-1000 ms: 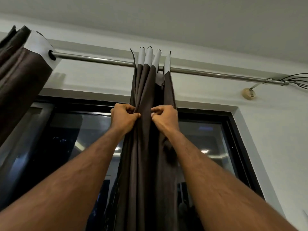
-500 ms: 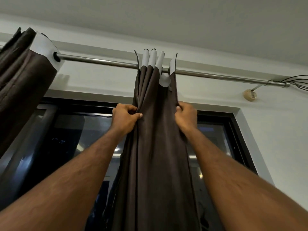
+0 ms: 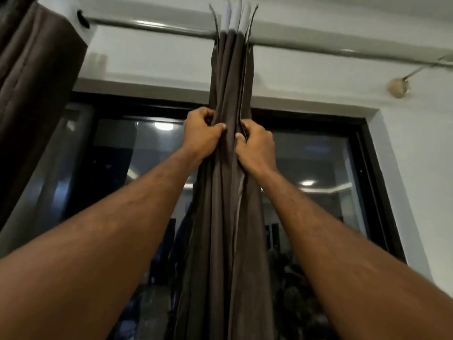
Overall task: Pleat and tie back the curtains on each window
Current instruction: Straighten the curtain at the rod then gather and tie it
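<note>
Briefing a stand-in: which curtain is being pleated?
Follow the metal rod above the dark window to its middle. The brown curtain bunched there, gripped by the left hand and right hand, is it; the other curtain hangs untouched far left.

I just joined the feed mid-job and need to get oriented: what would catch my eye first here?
Dead centre, the brown curtain hangs bunched into narrow pleats from the metal rod. The left hand and right hand grip the folds from either side, just below the top of the window frame. A second gathered curtain hangs at the far left.
</note>
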### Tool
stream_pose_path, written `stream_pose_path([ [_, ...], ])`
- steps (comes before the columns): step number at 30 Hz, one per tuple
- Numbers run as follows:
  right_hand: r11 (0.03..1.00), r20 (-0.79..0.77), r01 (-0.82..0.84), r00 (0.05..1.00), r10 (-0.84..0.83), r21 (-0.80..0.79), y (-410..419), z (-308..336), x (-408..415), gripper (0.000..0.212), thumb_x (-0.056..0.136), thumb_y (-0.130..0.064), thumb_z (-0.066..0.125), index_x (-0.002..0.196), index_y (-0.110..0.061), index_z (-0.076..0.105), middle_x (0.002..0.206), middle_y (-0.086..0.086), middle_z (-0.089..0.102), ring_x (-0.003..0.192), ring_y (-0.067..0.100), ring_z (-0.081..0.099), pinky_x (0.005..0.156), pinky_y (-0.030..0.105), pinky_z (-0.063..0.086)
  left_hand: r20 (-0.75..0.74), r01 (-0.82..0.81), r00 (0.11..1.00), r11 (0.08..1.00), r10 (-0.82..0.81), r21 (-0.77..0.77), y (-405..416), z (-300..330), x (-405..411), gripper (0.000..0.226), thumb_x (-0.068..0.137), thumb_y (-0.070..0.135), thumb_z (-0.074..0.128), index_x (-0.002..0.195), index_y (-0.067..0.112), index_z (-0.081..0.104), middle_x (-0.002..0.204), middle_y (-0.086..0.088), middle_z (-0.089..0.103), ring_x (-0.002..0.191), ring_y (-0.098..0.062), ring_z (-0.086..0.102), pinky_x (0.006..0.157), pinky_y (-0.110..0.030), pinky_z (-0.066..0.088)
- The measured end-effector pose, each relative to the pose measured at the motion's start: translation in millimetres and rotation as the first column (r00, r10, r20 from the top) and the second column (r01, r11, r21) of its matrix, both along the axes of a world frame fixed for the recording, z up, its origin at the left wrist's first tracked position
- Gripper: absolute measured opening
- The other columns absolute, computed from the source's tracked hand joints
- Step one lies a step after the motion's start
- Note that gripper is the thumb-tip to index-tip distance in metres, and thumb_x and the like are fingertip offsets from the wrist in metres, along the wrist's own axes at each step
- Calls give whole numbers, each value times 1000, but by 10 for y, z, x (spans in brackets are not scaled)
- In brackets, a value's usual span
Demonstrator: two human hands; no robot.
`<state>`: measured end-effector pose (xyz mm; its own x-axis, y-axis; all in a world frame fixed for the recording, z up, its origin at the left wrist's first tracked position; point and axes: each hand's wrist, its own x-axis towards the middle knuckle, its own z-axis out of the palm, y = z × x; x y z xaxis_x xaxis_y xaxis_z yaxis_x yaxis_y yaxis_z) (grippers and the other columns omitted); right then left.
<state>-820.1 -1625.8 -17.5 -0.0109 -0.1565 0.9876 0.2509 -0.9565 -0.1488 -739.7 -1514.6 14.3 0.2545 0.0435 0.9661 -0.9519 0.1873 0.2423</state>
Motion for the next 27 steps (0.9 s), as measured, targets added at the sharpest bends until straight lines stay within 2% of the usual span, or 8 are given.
stream_pose_path([
  [5,997,-57,-28,998,24,-74,217,-781,51,51,77,-15,63,123,-25,42,87,-3,64,74,21,66,66,41,58,-37,-32,999,995,36,94,-72,-670,2,26,78,8,69,103,12,64,92,1,69,86,-11,67,76,-31,59],
  [8,993,-99,-41,995,31,-106,226,-1271,113,51,78,-12,58,125,-22,41,92,-3,63,77,21,67,67,46,60,-83,-73,993,983,88,166,-76,-1236,66,29,74,12,66,103,12,61,92,-2,67,92,-20,66,78,-38,59],
  [11,999,-72,-36,997,36,-9,137,-1742,191,45,77,-11,50,120,-25,46,101,1,64,85,25,65,71,48,57,-97,-71,991,979,91,192,-62,-1844,159,42,69,13,62,111,12,61,100,-3,69,96,-20,66,84,-41,57],
  [14,998,-176,21,984,-31,-57,63,-2298,290,38,78,-18,41,113,-21,56,100,7,60,87,33,62,72,47,55,-150,-83,981,971,119,225,-76,-2520,204,48,71,16,61,119,18,58,106,1,69,100,-19,66,88,-43,56],
  [17,998,-222,53,973,-56,-20,8,-2808,355,17,79,-10,54,94,-14,60,93,5,58,82,31,60,69,47,53,-176,-93,974,962,141,256,-40,-3162,164,38,81,23,64,117,19,55,101,5,69,95,-16,68,84,-43,57],
  [19,999,-237,48,970,-48,-2,26,-3115,326,9,82,-11,59,92,-13,61,91,4,55,78,26,57,67,40,51,-209,18,977,972,32,235,67,-3515,92,26,92,32,64,113,18,59,95,8,70,90,-11,69,81,-40,58],
  [23,996,-251,-38,966,58,83,125,-3808,205,5,89,-13,55,90,-10,60,86,-2,48,74,14,49,66,23,39,-418,260,893,950,-169,173,294,-4223,4,38,104,44,39,104,28,73,94,1,76,90,-17,72,80,-40,58],
  [27,967,-325,-178,917,231,184,248,-4462,70,18,98,-25,51,89,-11,59,84,-5,53,76,10,51,69,29,45,-464,155,886,957,-25,244,342,-4949,-86,19,98,28,56,101,22,74,89,4,74,83,-17,70,75,-46,57],
])
